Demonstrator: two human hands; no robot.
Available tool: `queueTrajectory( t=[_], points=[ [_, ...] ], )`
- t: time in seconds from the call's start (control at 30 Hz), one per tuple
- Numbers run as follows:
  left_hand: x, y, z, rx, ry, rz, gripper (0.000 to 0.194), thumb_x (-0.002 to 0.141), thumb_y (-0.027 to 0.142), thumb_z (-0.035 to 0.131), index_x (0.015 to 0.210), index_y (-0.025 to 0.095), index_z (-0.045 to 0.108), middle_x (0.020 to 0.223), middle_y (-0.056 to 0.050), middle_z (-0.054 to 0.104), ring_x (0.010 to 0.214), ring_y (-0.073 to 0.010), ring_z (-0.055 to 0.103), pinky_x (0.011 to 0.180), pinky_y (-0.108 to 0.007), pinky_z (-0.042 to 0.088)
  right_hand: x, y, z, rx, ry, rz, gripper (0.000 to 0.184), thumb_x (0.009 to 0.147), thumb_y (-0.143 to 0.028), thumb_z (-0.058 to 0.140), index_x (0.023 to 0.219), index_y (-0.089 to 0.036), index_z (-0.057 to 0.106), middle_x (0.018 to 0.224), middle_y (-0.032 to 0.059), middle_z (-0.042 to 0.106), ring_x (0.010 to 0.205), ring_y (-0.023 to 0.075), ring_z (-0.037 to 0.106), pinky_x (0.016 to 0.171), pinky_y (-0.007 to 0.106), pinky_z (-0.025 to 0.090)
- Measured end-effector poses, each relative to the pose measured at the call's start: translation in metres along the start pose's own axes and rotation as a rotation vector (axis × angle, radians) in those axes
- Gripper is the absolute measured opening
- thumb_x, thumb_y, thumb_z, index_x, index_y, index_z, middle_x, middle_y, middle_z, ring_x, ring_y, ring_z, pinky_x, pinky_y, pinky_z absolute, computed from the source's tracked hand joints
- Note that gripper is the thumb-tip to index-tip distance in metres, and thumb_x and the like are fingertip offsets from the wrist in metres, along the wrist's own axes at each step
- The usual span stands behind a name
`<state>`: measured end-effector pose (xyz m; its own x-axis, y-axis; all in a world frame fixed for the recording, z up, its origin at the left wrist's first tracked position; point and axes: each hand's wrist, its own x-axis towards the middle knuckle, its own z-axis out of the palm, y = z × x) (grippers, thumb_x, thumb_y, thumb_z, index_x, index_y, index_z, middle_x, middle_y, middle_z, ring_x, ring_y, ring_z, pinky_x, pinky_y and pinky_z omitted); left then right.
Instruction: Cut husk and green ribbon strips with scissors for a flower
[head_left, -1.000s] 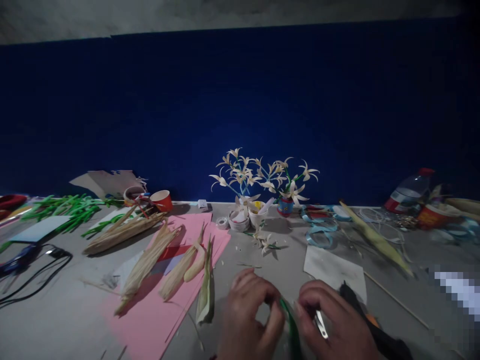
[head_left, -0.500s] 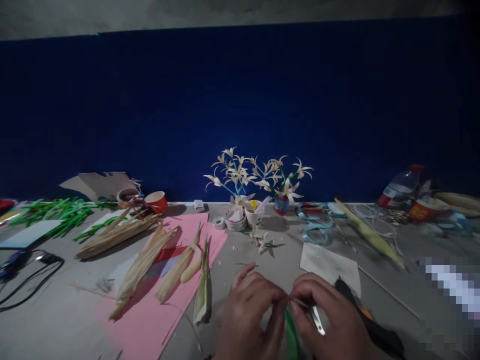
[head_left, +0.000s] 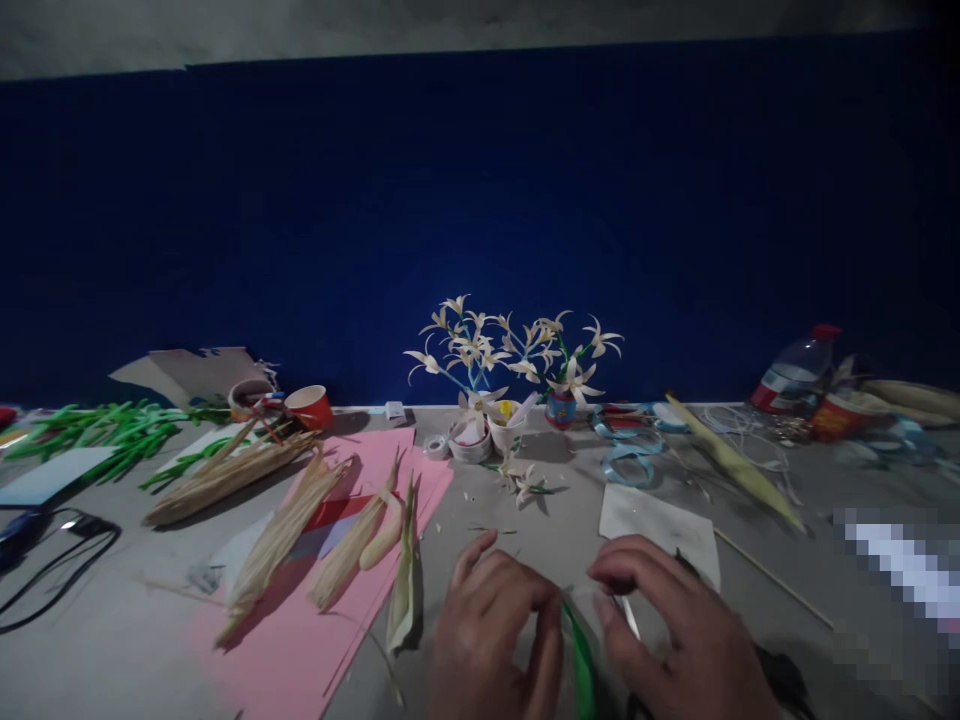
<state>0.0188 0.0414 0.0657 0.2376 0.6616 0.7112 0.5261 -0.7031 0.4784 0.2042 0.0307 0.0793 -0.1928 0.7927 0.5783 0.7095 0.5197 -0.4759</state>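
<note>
Left hand (head_left: 499, 630): in the head view, thumb and forefinger tips are together at the upper end of the green strip (head_left: 580, 668); whether they pinch it, I cannot tell.
Right hand (head_left: 671, 640): thumb and forefinger curve well apart; a metal tool (head_left: 629, 616) shows behind the gap, its contact with the hidden fingers unclear.
Strip: between the hands, running down out of view.
Husks (head_left: 289, 545): on and beside pink paper (head_left: 296, 675), left of the hands.
Flowers (head_left: 476, 350): stand beyond.
</note>
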Motion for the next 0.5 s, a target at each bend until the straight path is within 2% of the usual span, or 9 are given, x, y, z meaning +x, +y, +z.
queueTrajectory(
  t=[0.1, 0.27, 0.33, 0.43, 0.5],
  points=[
    [0.002, 0.002, -0.004, 0.010, -0.056, 0.029, 0.022, 0.078, 0.001, 0.056, 0.084, 0.022, 0.053, 0.071, 0.001, 0.066, 0.067, -0.0159, 0.063, 0.097, -0.045, 0.043, 0.005, -0.012, 0.008, 0.058, -0.055, -0.028, 0.010, 0.086, -0.017, 0.050, 0.090, -0.025, 0.054, 0.084, 0.0010, 0.064, 0.078, 0.0185, 0.065, 0.069, 0.030, 0.051],
    [-0.001, 0.000, -0.004, -0.001, -0.051, 0.046, 0.021, 0.079, 0.001, 0.056, 0.083, 0.021, 0.053, 0.070, 0.002, 0.064, 0.066, -0.0142, 0.061, 0.097, -0.044, 0.043, 0.010, -0.013, 0.012, 0.059, -0.165, -0.061, 0.014, 0.089, -0.014, 0.045, 0.082, -0.024, 0.051, 0.076, -0.0014, 0.060, 0.070, 0.0154, 0.063, 0.063, 0.026, 0.048],
    [-0.003, -0.001, -0.002, -0.012, -0.023, 0.030, 0.020, 0.079, 0.002, 0.055, 0.083, 0.022, 0.053, 0.069, 0.002, 0.063, 0.066, -0.0144, 0.060, 0.098, -0.044, 0.042, 0.010, -0.009, 0.008, 0.038, -0.144, -0.062, 0.015, 0.090, -0.014, 0.045, 0.081, -0.024, 0.049, 0.075, -0.0020, 0.059, 0.069, 0.0149, 0.062, 0.063, 0.026, 0.047],
    [-0.005, -0.003, 0.000, -0.041, 0.033, -0.019, 0.019, 0.080, 0.004, 0.052, 0.080, 0.022, 0.051, 0.068, 0.002, 0.061, 0.064, -0.0146, 0.059, 0.096, -0.045, 0.042, 0.007, -0.003, 0.001, 0.000, -0.047, -0.017, 0.014, 0.092, -0.016, 0.048, 0.082, -0.025, 0.050, 0.078, -0.0017, 0.060, 0.073, 0.0153, 0.063, 0.067, 0.027, 0.047],
    [-0.005, -0.003, -0.001, -0.046, 0.032, -0.033, 0.018, 0.080, 0.004, 0.052, 0.079, 0.022, 0.051, 0.067, 0.003, 0.061, 0.064, -0.0146, 0.059, 0.095, -0.045, 0.042, 0.007, -0.003, -0.001, -0.002, -0.007, -0.013, 0.010, 0.091, -0.017, 0.050, 0.086, -0.025, 0.051, 0.083, -0.0011, 0.062, 0.077, 0.0158, 0.064, 0.070, 0.026, 0.048]
  ],
)
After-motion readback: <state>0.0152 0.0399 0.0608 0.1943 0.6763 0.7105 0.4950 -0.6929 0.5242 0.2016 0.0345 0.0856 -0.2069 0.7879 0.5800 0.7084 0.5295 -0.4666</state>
